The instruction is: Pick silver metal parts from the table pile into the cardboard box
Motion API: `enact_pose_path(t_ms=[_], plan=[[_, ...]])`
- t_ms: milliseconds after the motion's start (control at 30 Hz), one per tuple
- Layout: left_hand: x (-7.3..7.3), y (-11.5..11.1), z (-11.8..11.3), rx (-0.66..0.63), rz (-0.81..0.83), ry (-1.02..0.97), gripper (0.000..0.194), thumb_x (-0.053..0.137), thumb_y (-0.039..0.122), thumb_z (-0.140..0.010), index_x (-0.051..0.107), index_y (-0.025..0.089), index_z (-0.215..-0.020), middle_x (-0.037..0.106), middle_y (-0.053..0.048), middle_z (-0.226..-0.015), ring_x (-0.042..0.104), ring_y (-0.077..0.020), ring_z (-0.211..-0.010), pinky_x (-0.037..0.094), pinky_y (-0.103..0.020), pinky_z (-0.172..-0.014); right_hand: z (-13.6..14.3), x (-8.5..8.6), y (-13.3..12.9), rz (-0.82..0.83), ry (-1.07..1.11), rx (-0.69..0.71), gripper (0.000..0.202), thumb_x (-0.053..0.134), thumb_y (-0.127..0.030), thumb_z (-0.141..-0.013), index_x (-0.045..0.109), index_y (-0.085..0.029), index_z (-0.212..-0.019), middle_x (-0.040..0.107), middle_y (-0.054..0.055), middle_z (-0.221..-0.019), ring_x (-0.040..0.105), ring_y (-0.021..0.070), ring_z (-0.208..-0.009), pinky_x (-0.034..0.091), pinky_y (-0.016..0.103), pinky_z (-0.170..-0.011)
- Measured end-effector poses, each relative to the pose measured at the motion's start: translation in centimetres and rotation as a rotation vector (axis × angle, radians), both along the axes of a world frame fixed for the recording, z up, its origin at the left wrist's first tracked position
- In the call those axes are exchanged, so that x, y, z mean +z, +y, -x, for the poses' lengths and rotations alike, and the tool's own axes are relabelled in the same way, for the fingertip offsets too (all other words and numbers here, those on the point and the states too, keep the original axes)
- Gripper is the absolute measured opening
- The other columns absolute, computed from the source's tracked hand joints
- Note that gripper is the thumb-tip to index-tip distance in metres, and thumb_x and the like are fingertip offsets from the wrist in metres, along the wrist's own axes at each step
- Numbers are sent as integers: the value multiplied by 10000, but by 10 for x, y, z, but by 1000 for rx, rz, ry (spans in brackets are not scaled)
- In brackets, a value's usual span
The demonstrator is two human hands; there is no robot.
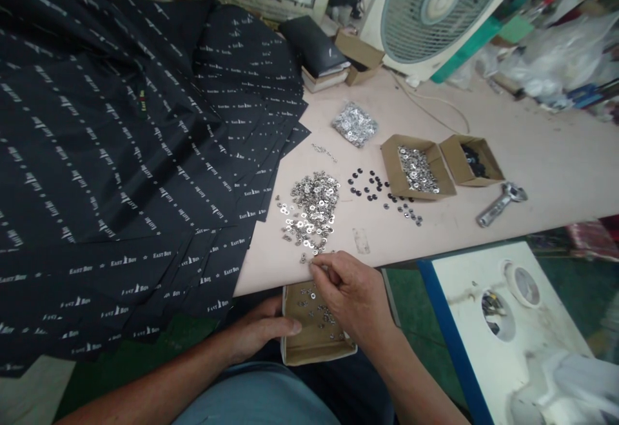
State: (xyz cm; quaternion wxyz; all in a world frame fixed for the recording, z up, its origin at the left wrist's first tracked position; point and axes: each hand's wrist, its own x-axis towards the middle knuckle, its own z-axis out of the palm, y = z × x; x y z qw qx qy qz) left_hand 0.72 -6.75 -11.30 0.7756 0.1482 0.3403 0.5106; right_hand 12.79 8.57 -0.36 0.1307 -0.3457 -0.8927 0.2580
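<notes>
Holding a box (318, 354) at the worktop's (435, 235) near edge
Left hand (265, 329) clamped on its left wall; right hand (355, 291) pinched together beside metal fasteners (316, 198).

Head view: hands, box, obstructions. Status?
Left hand: grip on open box, left side. Right hand: at near edge of metal pile; held piece unclear. Small metal parts inside box. Black fabric left of pile, apparently not blocking.

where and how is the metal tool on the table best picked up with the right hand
Probably by the long shank of the metal tool, the right hand coming from the near left: the tool lies on its side, its shank pointing that way, with the broader head at the far right end.
</notes>
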Motion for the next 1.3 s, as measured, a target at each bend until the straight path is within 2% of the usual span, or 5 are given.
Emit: enact_pose_path(t_ms=[667,967,1100,1200,1300], plan=[[1,0,-1,4,-9,11,544,723,232,-810,700,178,-1351,767,-103,-1315,675,-366,-1223,452,-505,-1120,8,4,-3,52,19,-16,99,656,-241,-933,737,-241,-876,620,-27,-673,572,139,-606,412,273,-622],[9,3,2,2,-31,-30,549,721,265,-823,700,182,-1365,762,-110,-1332,668,-372,-1253,439,-514,-1146,-4,15,3,1155,604,-417,160,675,-359,-801,572,-236,-799,595,-1,-782,316,111,-521,254,233,-422],[7,1,0,5,-34,-15,558,724,263,-825,689,192,-1378,751,-106,-1355,638,-371,-1300,428,-509,-1155,0,15,4,1389,757,-439,160,662,-362,-769,591,-232,-832,605,27,-854,298,111,-548,210,211,-409],[5,-1,-1,1,-27,-19,585,723,258,-820,672,188,-1399,754,-107,-1349,643,-368,-1292,430,-509,-1154,5,13,3,1283,684,-440,249,666,-459,-839,601,-223,-791,537,-19,-740,246,93,-512,184,209,-416],[5,-1,-1,5,-13,5,580,718,234,-813,679,184,-1389,762,-100,-1333,659,-360,-1267,432,-504,-1151,10,9,0,816,376,-315,177,752,-391,-849,706,-221,-867,474,-58,-627,343,100,-514,286,225,-478]])
